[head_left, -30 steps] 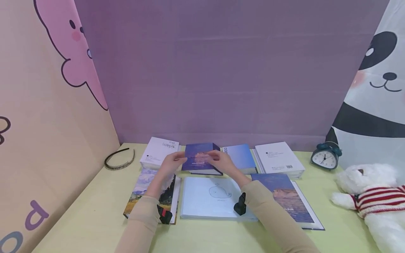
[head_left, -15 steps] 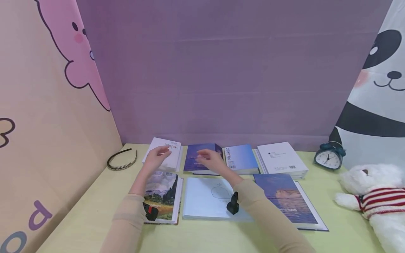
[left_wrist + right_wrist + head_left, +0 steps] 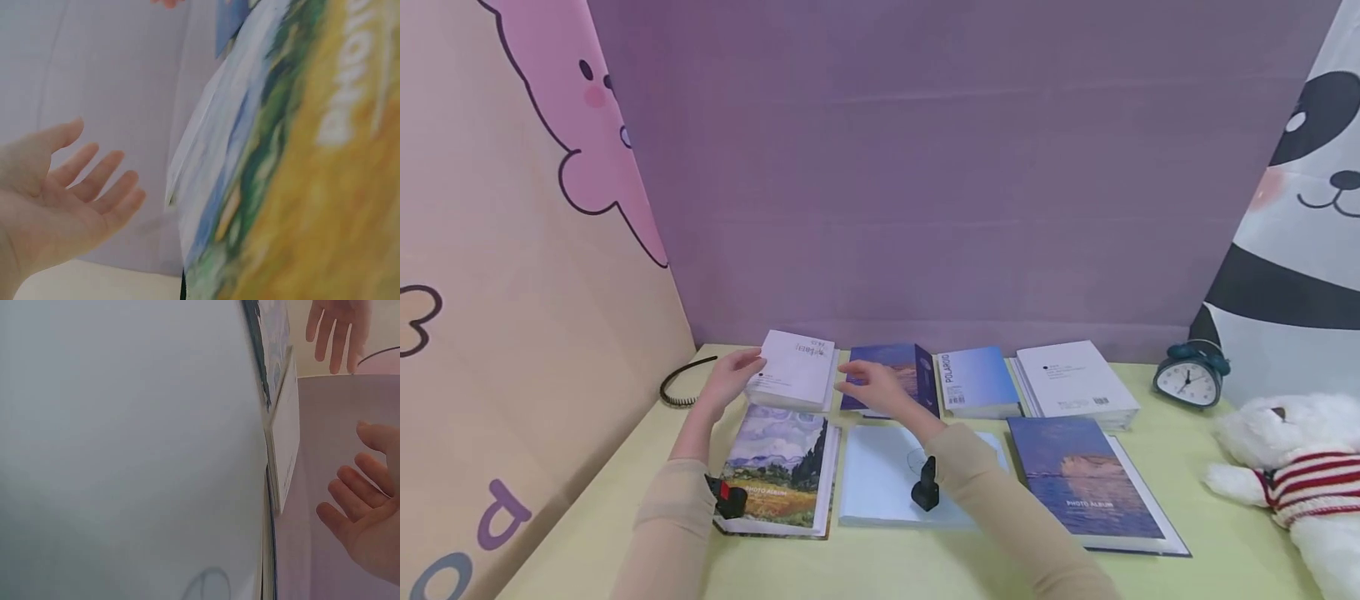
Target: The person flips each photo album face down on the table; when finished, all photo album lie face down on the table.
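My left hand [image 3: 730, 382] is at the left side of a white book [image 3: 793, 367] in the back row, fingers spread and relaxed in the left wrist view. My right hand [image 3: 874, 387] hovers with loosely bent fingers between that book and a purple-blue photo album [image 3: 891, 367], partly covering the album. Neither hand holds anything. Below the left hand lies a photo album with a painted landscape cover [image 3: 778, 467]. A pale blue album [image 3: 880, 483] with a line drawing lies under my right forearm, which hides part of it.
Farther right in the back row are a blue Polaroid album [image 3: 981, 379] and another white book [image 3: 1075, 379]. A second sea-picture photo album [image 3: 1082, 479] lies in front. A headband [image 3: 679, 402], alarm clock [image 3: 1187, 379] and white teddy bear [image 3: 1285, 467] sit at the sides.
Both hands have left the purple-blue album and moved left, to either side of the white book. The view has shifted slightly.
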Action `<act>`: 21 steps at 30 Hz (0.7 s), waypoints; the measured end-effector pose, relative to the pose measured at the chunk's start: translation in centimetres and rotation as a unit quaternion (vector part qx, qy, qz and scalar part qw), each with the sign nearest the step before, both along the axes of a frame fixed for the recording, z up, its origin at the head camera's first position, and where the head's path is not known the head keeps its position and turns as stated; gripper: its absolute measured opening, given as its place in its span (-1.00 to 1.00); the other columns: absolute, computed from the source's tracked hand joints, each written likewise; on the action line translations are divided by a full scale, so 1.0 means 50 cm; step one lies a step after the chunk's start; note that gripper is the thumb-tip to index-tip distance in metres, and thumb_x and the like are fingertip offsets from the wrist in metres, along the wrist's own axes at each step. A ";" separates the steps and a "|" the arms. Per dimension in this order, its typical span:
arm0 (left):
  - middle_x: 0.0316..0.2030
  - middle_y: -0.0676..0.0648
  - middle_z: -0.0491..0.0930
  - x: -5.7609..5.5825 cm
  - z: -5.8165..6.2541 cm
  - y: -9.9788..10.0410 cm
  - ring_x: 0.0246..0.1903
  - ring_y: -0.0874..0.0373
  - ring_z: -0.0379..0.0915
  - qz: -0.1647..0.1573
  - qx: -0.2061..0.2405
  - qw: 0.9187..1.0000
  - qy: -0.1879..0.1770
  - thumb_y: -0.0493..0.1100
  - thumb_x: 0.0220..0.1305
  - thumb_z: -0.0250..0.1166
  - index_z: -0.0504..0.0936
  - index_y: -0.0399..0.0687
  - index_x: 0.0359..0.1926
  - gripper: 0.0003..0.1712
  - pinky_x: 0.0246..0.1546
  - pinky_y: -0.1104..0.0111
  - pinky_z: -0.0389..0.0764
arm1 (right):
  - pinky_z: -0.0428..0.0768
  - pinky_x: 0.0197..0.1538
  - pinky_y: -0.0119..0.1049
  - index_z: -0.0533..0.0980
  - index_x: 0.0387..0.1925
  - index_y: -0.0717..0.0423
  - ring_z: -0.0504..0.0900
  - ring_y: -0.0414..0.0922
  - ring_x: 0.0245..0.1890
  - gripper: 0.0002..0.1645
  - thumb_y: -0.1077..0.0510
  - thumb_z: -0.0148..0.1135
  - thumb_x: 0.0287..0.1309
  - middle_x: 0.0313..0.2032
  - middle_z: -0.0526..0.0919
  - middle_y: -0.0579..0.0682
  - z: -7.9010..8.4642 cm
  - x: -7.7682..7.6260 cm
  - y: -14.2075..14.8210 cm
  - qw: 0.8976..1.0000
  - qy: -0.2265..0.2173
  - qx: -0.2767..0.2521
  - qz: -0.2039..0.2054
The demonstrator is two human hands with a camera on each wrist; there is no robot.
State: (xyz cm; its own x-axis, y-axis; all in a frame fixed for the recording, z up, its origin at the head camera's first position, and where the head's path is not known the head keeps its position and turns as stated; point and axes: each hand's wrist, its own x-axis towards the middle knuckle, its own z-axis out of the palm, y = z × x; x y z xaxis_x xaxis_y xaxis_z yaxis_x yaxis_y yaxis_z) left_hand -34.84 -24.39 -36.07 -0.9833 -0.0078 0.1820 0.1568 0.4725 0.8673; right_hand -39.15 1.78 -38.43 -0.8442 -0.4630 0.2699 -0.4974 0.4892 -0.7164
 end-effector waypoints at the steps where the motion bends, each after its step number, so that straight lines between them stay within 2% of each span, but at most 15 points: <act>1: 0.29 -0.38 0.24 0.001 -0.001 -0.007 0.31 -0.24 0.11 -0.005 0.002 1.000 -0.009 -0.09 0.44 0.00 0.17 -0.30 0.36 -0.40 0.31 -0.05 0.18 | 0.52 0.14 -0.06 0.46 0.16 0.17 0.49 0.12 0.15 -0.48 0.03 0.21 0.21 0.13 0.53 0.16 -0.004 -0.002 -0.005 1.000 -0.002 0.001 0.005; 7: 0.34 -0.40 0.11 0.000 -0.008 -0.036 0.35 -0.27 0.00 -0.012 -0.012 0.999 -0.047 -0.05 0.45 -0.03 0.08 -0.30 0.40 -0.35 0.33 -0.08 0.13 | 0.51 0.15 -0.07 0.45 0.17 0.16 0.47 0.07 0.18 -0.46 -0.01 0.19 0.23 0.14 0.53 0.12 -0.017 -0.007 -0.031 1.000 -0.012 0.009 0.025; 13: 0.40 -0.41 -0.09 -0.009 -0.015 -0.043 0.37 -0.32 -0.12 -0.038 -0.015 0.994 -0.098 -0.03 0.46 -0.07 -0.08 -0.37 0.42 -0.27 0.32 -0.11 0.13 | 0.42 0.25 -0.03 0.39 0.23 0.17 0.39 0.07 0.26 -0.40 -0.02 0.17 0.24 0.21 0.46 0.11 -0.014 -0.005 -0.048 0.997 -0.033 0.045 0.047; 17: 0.42 -0.42 -0.23 -0.006 -0.018 -0.043 0.37 -0.34 -0.14 -0.052 -0.008 0.989 -0.136 0.00 0.48 -0.12 -0.24 -0.38 0.43 -0.21 0.34 -0.08 0.10 | 0.36 0.29 -0.03 0.32 0.29 0.14 0.32 0.07 0.31 -0.34 -0.05 0.16 0.24 0.28 0.39 0.10 -0.009 0.000 -0.053 0.993 -0.069 0.077 0.061; 21: 0.40 -0.46 -0.30 0.001 -0.020 -0.044 0.35 -0.37 -0.13 -0.060 0.000 0.987 -0.152 0.01 0.49 -0.15 -0.32 -0.42 0.42 -0.19 0.35 -0.06 0.07 | 0.33 0.32 -0.03 0.26 0.34 0.11 0.27 0.06 0.34 -0.28 -0.08 0.17 0.23 0.32 0.32 0.10 -0.006 0.002 -0.057 0.986 -0.099 0.109 0.074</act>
State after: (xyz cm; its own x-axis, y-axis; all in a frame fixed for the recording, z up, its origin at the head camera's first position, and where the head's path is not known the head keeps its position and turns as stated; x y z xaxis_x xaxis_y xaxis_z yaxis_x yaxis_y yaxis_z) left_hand -34.77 -26.59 -37.05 -0.9862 0.1119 -0.1218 -0.0560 0.4666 0.8827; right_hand -39.04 -1.07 -38.75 -0.7890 -0.6142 -0.0129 -0.4365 0.5753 -0.6917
